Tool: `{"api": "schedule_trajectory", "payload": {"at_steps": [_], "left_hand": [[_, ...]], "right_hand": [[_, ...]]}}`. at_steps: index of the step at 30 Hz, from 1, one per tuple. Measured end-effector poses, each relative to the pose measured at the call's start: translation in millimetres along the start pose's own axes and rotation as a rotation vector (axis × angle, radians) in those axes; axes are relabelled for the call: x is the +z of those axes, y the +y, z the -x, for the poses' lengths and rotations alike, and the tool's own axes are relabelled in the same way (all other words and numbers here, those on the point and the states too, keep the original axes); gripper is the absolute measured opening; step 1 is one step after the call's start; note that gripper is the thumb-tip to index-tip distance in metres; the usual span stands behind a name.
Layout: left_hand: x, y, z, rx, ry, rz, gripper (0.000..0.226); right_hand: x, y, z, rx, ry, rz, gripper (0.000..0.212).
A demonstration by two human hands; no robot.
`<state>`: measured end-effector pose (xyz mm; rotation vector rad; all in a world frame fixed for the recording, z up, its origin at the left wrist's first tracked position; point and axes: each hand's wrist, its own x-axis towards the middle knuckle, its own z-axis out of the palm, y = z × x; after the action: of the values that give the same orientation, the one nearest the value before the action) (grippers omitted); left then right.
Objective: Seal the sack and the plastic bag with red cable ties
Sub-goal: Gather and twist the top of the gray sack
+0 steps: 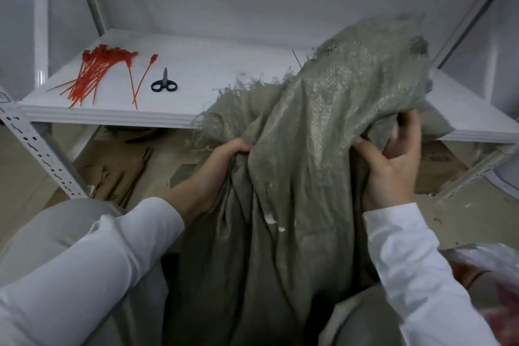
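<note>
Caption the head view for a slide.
Both hands bunch the sack neck; red ties and scissors wait on the shelf.

Shelf (112, 115): white, before me
Far left: red cable ties (92, 76)
Beside them: scissors (164, 84)
Right: sack (337, 87) top draped

One grey-green woven sack (295, 149) is in view, with two hands on it: one left hand (216, 168) and one right hand (393, 166). On the white shelf (224, 76) lie one pair of black-handled scissors (164, 84), one bundle of red cable ties (94, 76) too tangled to count, and two loose red ties (140, 81) beside it. One clear plastic bag (488, 270) shows at the lower right edge.
</note>
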<state>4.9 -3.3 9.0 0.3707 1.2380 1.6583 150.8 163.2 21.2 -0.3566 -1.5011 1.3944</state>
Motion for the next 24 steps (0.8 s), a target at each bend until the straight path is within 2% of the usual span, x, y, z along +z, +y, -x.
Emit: {"api": "schedule_trajectory", "payload": {"at_steps": [2,3,4,5,6,8,11,13,16,18,19,22,24], "left_hand": [[3,-6,5,0.003,-0.089,-0.031,0.04],[2,-11,5,0.032,-0.138,-0.077,0.032],[2,-14,6,0.068,-0.188,-0.12,0.038],[0,-17,5,0.101,-0.234,-0.19,0.059],[0,-20,4,0.123,-0.263,-0.235,0.067],[2,-21,3,0.158,-0.245,-0.292,0.049],[4,-15,3,0.108,-0.14,-0.238,0.044],[0,-14,1,0.089,-0.06,-0.208,0.039],[-3,-6,0,0.127,0.069,-0.198,0.029],[-5,0,1,0.163,0.13,-0.175,0.029],[-6,4,2,0.179,0.153,-0.164,0.03],[-10,17,5,0.262,0.148,-0.13,0.037],[-11,22,7,0.329,0.106,-0.125,0.041]], "right_hand": [[5,-2,6,-0.025,-0.078,0.009,0.081],[10,-1,10,-0.001,-0.124,0.018,0.084],[15,0,14,0.038,-0.189,0.031,0.087],[20,5,19,0.084,-0.271,0.045,0.091],[26,7,23,0.133,-0.364,0.041,0.093],[36,11,28,0.271,-0.471,-0.032,0.092],[35,11,23,0.43,-0.422,-0.27,0.101],[29,9,16,0.45,-0.288,-0.391,0.102],[20,9,8,0.434,0.058,-0.345,0.075],[15,14,6,0.415,0.181,-0.227,0.065],[15,15,8,0.43,0.162,-0.187,0.066],[19,17,18,0.519,-0.063,-0.062,0.076],[30,17,30,0.544,-0.201,0.037,0.063]]}}
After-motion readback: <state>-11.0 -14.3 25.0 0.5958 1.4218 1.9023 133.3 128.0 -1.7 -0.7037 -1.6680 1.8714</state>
